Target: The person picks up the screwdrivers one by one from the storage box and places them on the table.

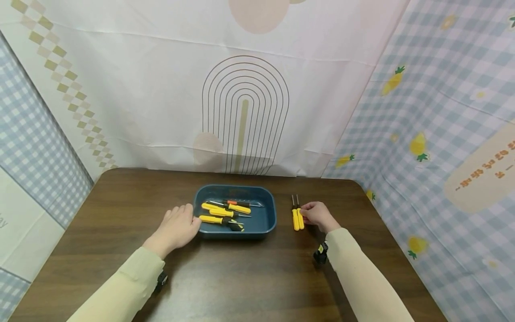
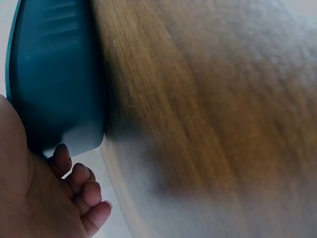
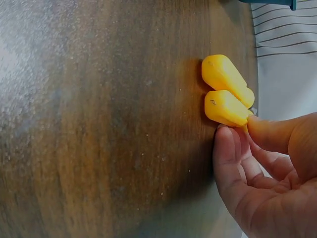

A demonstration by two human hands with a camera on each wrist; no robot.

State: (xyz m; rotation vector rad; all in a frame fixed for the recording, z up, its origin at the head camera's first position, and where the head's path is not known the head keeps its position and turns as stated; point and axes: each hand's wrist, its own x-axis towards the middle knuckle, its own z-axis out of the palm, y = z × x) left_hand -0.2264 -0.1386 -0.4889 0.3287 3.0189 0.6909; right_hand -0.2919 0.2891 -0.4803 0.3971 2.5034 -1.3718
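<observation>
In the head view, my left hand (image 1: 179, 227) holds the left end of a dark blue plastic bin (image 1: 270, 226), thumb at the rim. Curled fingers (image 2: 91, 196) show beside the bin's outer wall (image 2: 59, 74) in the left wrist view. Inside the bin lie several yellow-handled screwdrivers (image 1: 211, 219) and one with a black and red handle (image 1: 237, 203). To the bin's right, my right hand (image 1: 318, 214) pinches the right one of two yellow-handled screwdrivers (image 3: 225, 108) between thumb and fingers. The other screwdriver (image 3: 220, 72) lies alongside it, touching, both shafts pointing away from me.
The dark wooden table (image 1: 241, 277) ends at a white patterned curtain (image 1: 161, 103) behind the bin. A blue checked cloth (image 1: 434, 134) hangs along the right side. Each wrist carries a small black device (image 1: 320, 253).
</observation>
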